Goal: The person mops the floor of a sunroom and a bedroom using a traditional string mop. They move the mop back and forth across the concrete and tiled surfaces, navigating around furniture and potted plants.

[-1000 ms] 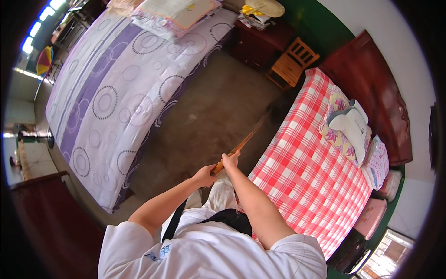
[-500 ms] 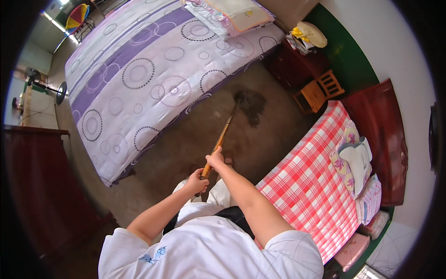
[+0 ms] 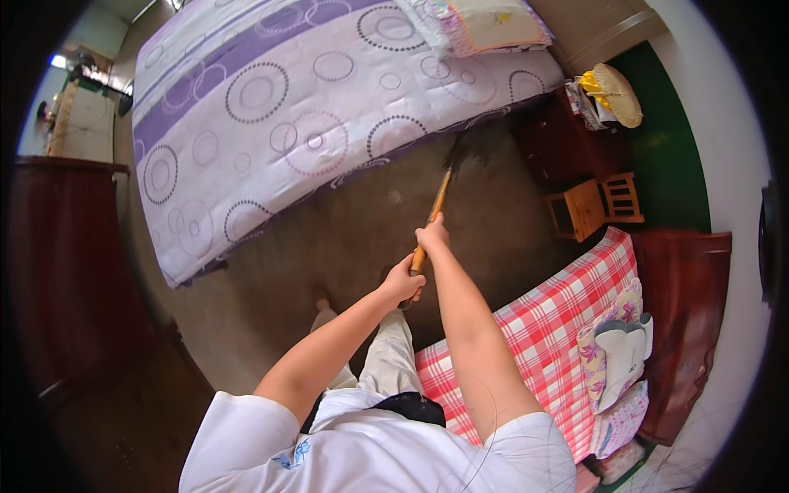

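I grip a mop (image 3: pixel 441 193) by its yellowish-brown wooden handle with both hands. My left hand (image 3: pixel 402 282) is wrapped round the top end of the handle, close to my body. Further down the shaft, my right hand (image 3: pixel 432 234) is closed round it. The handle slants away from me and to the right. Its dark, stringy head rests on the brown floor (image 3: pixel 329 234) by the edge of the large bed (image 3: pixel 304 99), blurred, and its outline merges with the dark floor there.
At the right stands a small bed with a red checked cover (image 3: pixel 542 329) and pillows (image 3: pixel 620 361). A wooden chair (image 3: pixel 588 209) is beside a dark red cabinet (image 3: pixel 546 148) bearing a straw hat (image 3: pixel 618 96). Dark red furniture (image 3: pixel 74 263) lines the left side.
The mop head has moved further away, up to the large bed's edge. Both hands have stretched forward and to the right, still on the handle. My view has shifted, and a foot now shows.
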The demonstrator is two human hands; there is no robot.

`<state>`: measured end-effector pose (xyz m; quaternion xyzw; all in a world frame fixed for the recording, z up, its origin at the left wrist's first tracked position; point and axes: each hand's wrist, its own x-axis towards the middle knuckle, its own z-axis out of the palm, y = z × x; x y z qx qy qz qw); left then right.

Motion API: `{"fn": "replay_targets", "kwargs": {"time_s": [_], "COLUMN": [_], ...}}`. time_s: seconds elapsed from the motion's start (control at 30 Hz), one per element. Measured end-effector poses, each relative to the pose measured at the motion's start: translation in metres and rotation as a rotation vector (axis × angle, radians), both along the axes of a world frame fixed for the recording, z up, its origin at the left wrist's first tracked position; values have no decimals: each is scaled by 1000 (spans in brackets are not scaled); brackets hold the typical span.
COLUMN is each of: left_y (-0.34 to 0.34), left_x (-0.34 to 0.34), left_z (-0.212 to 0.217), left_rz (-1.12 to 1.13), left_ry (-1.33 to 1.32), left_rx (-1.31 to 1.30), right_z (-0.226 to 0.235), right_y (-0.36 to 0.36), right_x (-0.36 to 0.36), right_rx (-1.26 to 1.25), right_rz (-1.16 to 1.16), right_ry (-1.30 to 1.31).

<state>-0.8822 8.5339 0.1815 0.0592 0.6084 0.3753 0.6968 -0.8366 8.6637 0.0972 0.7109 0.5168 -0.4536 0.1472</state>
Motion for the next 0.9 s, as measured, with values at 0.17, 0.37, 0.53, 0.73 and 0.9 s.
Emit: {"fn": "replay_targets", "kwargs": {"time_s": [0.17,0.37,0.53,0.73,0.9], "left_y": [-50,-160,-262,-409,-541], "left_x": [6,-49,-91,-144,-210], "left_z": [-14,-5,11,38,60], "left_rz": [-36,-28,-56,-81,-54], "left_ry": [82,-20,-35,48,50], "left_rx": [-36,-69,-56,-29,-72], "right_z": [-17,-24,-19,-18,37], "right_y": [-35,-147,-246,-392,-516], "right_x": [9,-28,-64,-119,-205], "right_rx": [22,3,-55,-122,-377], "right_rz": [157,29,87,64,186], "right_ry": [-21,119,24,133,-122]}}
